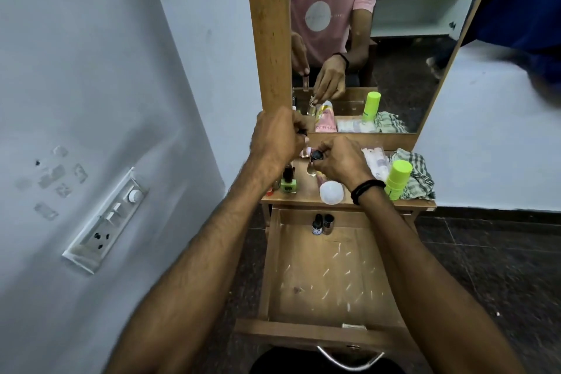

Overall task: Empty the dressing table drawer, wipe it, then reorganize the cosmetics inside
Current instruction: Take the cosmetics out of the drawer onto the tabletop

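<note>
The wooden drawer (pixel 273 267) is pulled out below the dressing table top (pixel 303 191); two small dark bottles (pixel 322 223) stand at its back. My left hand (pixel 274 138) is curled above the tabletop, pinching a small item that its fingers mostly hide. My right hand (pixel 337 161) pinches the dark cap of a small clear bottle (pixel 312 167) standing on the tabletop. A green nail polish bottle (pixel 288 184) stands under my left wrist.
On the tabletop stand a lime-green stick (pixel 397 179), a checked cloth (pixel 420 173), a white packet (pixel 376 161) and a white round lid (pixel 332 193). The mirror (pixel 394 39) rises behind. A switch panel (pixel 106 222) is on the left wall.
</note>
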